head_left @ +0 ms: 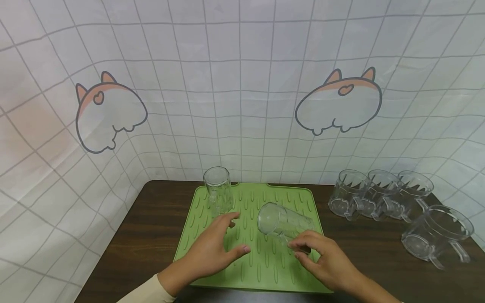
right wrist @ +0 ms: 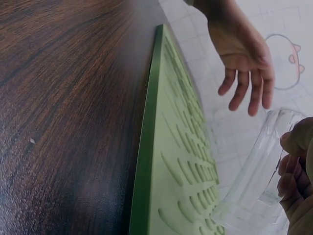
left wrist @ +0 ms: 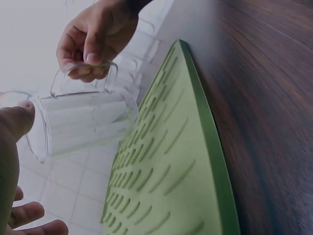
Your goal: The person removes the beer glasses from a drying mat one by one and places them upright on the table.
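My right hand [head_left: 327, 259] grips the handle of a clear mug [head_left: 284, 221], which is tilted on its side above the green ridged mat [head_left: 251, 269]. The mug's one end points left in the head view, and its handle [left wrist: 110, 76] shows within the curled fingers in the left wrist view. To the left, my left hand [head_left: 212, 248] hovers over the mat with its fingers spread and holds nothing. Its thumb looks near the mug's end in the left wrist view; whether they touch I cannot tell. A second clear mug [head_left: 219, 189] stands on the mat's back left part.
Several clear mugs [head_left: 379, 193] stand on the dark wooden table [head_left: 140, 235] at the right, one of them [head_left: 435, 231] closer to the front. Behind the table hangs a white gridded sheet [head_left: 227, 105] with cartoon drawings.
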A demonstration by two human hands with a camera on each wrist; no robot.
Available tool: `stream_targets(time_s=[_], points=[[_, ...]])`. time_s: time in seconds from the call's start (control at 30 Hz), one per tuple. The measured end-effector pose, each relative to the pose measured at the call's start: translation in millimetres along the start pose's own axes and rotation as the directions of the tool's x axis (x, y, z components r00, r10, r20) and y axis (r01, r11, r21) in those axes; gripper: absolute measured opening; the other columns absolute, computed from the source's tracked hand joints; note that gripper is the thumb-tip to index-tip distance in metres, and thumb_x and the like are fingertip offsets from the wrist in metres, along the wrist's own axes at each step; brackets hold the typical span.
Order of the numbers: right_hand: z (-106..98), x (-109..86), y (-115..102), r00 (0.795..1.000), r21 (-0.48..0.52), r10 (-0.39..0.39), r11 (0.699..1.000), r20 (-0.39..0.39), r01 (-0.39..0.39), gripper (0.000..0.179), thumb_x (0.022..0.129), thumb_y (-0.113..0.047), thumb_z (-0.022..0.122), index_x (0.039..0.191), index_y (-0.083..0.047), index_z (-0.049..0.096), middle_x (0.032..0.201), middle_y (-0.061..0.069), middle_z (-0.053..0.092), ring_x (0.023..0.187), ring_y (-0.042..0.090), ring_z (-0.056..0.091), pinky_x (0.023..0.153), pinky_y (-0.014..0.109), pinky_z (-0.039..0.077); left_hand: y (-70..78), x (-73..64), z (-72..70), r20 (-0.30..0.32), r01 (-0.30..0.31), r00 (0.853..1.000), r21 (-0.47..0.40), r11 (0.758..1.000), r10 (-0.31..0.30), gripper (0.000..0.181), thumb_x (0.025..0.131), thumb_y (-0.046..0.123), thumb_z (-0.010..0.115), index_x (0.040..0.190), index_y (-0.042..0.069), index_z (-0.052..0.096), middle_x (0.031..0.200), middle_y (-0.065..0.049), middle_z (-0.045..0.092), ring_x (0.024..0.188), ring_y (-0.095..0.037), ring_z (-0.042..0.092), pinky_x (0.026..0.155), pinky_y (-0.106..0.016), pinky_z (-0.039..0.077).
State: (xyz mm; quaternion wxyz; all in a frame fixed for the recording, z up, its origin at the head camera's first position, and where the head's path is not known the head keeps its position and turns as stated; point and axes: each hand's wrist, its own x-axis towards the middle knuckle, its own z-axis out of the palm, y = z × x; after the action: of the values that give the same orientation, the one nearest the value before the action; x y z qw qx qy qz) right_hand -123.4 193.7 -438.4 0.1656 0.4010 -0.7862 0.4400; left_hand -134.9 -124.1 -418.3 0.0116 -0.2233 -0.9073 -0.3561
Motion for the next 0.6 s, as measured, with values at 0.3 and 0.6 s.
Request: stream_targets(time_s=[0.3,0.6], points=[[1.5,-0.3,-2.7,1.0,0.017,0.023,1.0,0.017,-0.024,0.051,0.081,0.015,0.078,0.117,-0.02,0.07,0.107,-0.004,0.069,0.087,0.009,0.065,0.074,0.02,0.053,10.5,15.9,8.2,0.023,-0.001,1.0,-0.053,0.999,0.002,0.085,0.091,0.067,0.065,0.155,0.017,0.04,0.148,-0.001,0.05,0.125,-0.019,0.056,0.092,-0.048,0.051],[2.5,0.9,-3.3,0.999,0.028,-0.015,1.0,0.031,0.014,0.048,0.08,0.016,0.077,0.116,-0.016,0.072,0.106,-0.004,0.069,0.09,0.01,0.065,0.079,0.021,0.054,21.6,29.1,16.2,0.041,0.029,0.999,-0.112,0.993,-0.024,0.098,0.089,0.065,0.069,0.161,0.013,0.029,0.149,0.003,0.05,0.128,-0.02,0.055,0.093,-0.05,0.051]])
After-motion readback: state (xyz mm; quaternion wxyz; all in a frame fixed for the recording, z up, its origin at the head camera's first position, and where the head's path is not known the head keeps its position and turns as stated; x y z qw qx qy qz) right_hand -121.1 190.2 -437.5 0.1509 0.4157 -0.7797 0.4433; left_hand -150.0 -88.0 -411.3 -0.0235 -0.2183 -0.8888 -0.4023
